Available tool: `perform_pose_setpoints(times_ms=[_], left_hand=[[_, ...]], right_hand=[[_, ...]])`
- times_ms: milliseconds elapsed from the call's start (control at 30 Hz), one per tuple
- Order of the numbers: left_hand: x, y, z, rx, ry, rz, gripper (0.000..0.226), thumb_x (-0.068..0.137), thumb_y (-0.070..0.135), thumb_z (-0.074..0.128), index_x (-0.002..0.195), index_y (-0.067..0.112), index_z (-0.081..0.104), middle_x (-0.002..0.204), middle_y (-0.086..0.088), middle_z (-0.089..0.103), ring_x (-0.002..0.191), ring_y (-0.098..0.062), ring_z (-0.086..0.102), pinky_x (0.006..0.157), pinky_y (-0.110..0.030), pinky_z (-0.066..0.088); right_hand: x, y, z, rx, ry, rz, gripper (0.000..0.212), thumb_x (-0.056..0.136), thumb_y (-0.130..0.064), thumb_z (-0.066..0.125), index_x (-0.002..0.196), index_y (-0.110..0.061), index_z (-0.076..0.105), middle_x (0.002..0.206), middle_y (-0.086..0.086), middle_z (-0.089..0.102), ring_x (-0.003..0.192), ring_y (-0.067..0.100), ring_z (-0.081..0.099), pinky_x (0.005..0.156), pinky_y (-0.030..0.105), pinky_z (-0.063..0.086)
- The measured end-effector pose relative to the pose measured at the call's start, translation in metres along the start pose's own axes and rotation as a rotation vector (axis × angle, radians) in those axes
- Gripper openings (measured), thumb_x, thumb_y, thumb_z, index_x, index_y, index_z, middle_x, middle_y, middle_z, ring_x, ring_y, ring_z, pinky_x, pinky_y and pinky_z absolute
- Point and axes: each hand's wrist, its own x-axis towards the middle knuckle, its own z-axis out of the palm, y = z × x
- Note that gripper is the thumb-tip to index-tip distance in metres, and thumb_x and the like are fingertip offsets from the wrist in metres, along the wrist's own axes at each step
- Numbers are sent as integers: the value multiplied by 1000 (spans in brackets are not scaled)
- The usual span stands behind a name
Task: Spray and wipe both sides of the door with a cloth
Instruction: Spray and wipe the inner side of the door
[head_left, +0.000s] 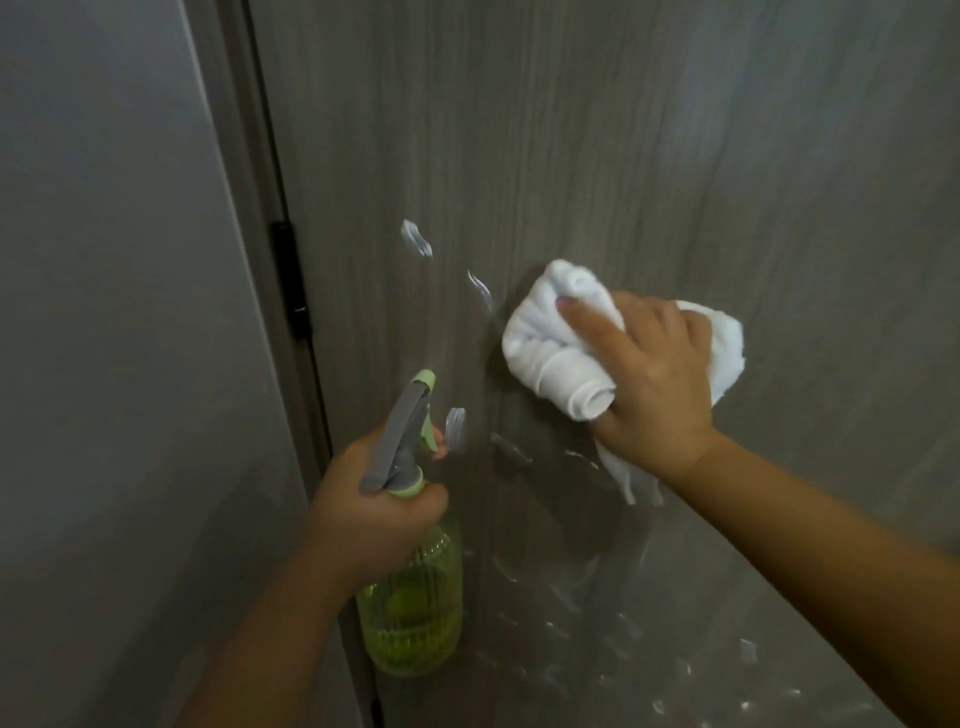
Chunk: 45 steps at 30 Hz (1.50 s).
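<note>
- Spray bottle: ribbed, see-through yellow-green body, grey trigger head with a pale green nozzle tip. Yellow-green liquid fills roughly the lower half; the level is hard to read through the ribs.
- Your left hand grips the bottle at the neck, fingers curled round it, one fingertip at the trigger. The nozzle points up toward the door.
- Door: grey-brown wood-grain panel, filling the centre and right of the view. A black hinge sits on its left edge, beside the grey wall.
- Wet streaks shine on the panel left of the cloth, with more droplets scattered lower down.
- Cloth: white, bunched and partly rolled, pressed against the door at mid-height.
- Your right hand holds the cloth, fingers spread over it and the thumb tucked under the roll, pressing it to the panel.
</note>
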Motion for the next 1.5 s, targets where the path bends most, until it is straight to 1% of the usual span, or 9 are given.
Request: perform_pose_setpoints(times_ms=[100, 367, 467, 567, 700, 967, 1100, 1300, 1500], left_hand=[[-1, 5, -5, 2, -2, 17, 22, 64, 13, 60, 78, 29, 61, 84, -26, 60, 75, -46, 62, 64, -58, 53], [4, 10, -17, 20, -89, 23, 28, 66, 18, 58, 91, 30, 59, 78, -28, 58, 54, -19, 48, 52, -35, 40], [7, 10, -22, 19, -80, 44, 32, 67, 17, 58, 96, 31, 59, 89, -30, 59, 61, -39, 57, 52, -46, 46], [10, 9, -27, -11, -60, 58, 40, 67, 13, 58, 96, 39, 60, 87, -32, 59, 62, -42, 57, 51, -45, 47], [16, 6, -32, -53, -40, 16, 39, 67, 13, 57, 95, 40, 60, 77, -30, 59, 51, -17, 48, 47, -27, 41], [19, 2, -42, -113, 66, -51, 25, 71, 5, 64, 86, 26, 62, 85, -38, 59, 47, -13, 48, 41, -18, 39], [17, -6, -48, -78, 27, -65, 37, 80, -4, 63, 95, 29, 63, 86, -34, 63, 45, -11, 50, 41, -18, 41], [10, 1, -48, -104, 6, -83, 44, 82, -11, 57, 97, 29, 62, 87, -39, 59, 44, -11, 47, 38, -18, 39], [14, 6, -46, -85, 3, 23, 42, 76, -3, 61, 93, 36, 62, 82, -35, 57, 57, -40, 55, 43, -23, 42]], right_hand=[[37, 1, -13, 8, 60, 111, 46, 86, -40, 51, 125, -17, 58, 106, 16, 65, 88, 40, 60, 76, 49, 41], [153, -10, -26, -71, 194, 65, 47, 80, -34, 57, 125, -21, 61, 106, 12, 63, 96, 39, 58, 77, 41, 35], [184, -26, -15, -71, 226, -100, 47, 78, -32, 58, 123, -19, 63, 112, 14, 64, 104, 41, 59, 84, 50, 40], [198, -41, 7, -219, 207, -193, 43, 72, -31, 62, 115, -23, 67, 104, 7, 67, 97, 33, 63, 82, 40, 29], [184, -53, 34, -298, 224, -221, 42, 71, -31, 64, 112, -23, 69, 103, 5, 68, 89, 30, 63, 79, 38, 25], [80, -60, 65, -128, -99, -555, 44, 76, -20, 67, 120, -15, 67, 111, 15, 66, 100, 34, 57, 84, 41, 31], [44, -50, 66, -163, -174, -605, 46, 76, -20, 73, 122, -16, 66, 118, 13, 65, 107, 31, 47, 89, 42, 33], [108, -48, 37, -167, 6, -317, 51, 77, -32, 65, 125, -15, 63, 108, 16, 65, 90, 35, 60, 78, 41, 30], [200, -41, 17, -303, 159, -142, 45, 73, -32, 61, 117, -23, 65, 102, 9, 65, 94, 35, 61, 80, 40, 33]])
